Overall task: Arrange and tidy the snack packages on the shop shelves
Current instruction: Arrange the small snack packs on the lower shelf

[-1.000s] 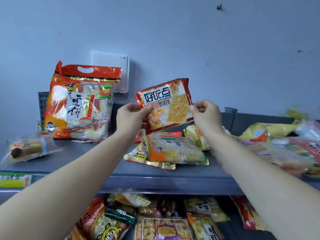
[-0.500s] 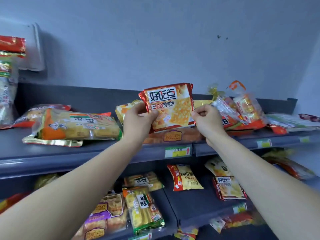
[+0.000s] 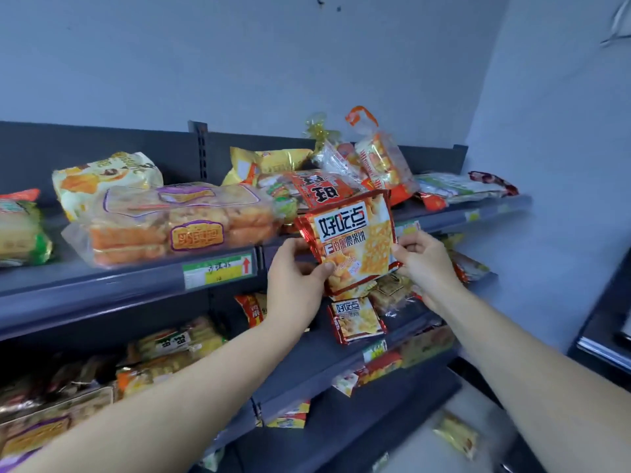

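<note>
Holding the cracker packet (image 3: 351,240) upright, face forward, in the air before the upper shelf's front rail (image 3: 102,295). Probably bound for the matching packet (image 3: 356,319) at 6 o'clock on the lower shelf (image 3: 300,380): lower slowly, square the edges, avoid crushing. Pinching its 8 o'clock edge with the left hand (image 3: 295,278), thumb on front; pinching the 4 o'clock corner with the right hand (image 3: 423,264).

plain pale blue-grey wall (image 3: 307,63) seen up top, couple of tiny dark marks (image 3: 320,0) spotted high on it, green-and-yellow price tag (image 3: 218,270) printed with a red arrow, dark counter edge (image 3: 601,339) glimpsed far right, pale floor (image 3: 485,401) blurred down below
</note>
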{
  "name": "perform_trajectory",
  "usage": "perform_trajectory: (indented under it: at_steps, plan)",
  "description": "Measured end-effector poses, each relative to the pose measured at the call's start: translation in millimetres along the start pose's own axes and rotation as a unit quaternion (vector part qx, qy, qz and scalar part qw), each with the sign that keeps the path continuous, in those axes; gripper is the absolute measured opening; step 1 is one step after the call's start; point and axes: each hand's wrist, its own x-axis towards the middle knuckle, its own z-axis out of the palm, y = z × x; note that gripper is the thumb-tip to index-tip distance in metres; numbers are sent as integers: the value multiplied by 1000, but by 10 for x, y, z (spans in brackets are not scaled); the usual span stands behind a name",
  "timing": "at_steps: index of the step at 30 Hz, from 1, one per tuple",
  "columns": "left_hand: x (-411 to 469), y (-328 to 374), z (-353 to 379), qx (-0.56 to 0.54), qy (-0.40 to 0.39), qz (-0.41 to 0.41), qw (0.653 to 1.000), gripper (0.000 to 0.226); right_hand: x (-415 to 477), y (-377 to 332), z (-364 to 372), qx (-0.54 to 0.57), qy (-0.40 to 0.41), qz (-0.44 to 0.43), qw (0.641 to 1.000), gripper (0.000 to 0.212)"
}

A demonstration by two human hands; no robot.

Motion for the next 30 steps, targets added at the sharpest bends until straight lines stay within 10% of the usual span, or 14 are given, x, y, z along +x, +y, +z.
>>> perform_trajectory:
  at_steps: [30]
  plan:
    - [1170,-2528,1771,140,-42,-299,943,15,1950,2440,283,-74,-257,280,922,14]
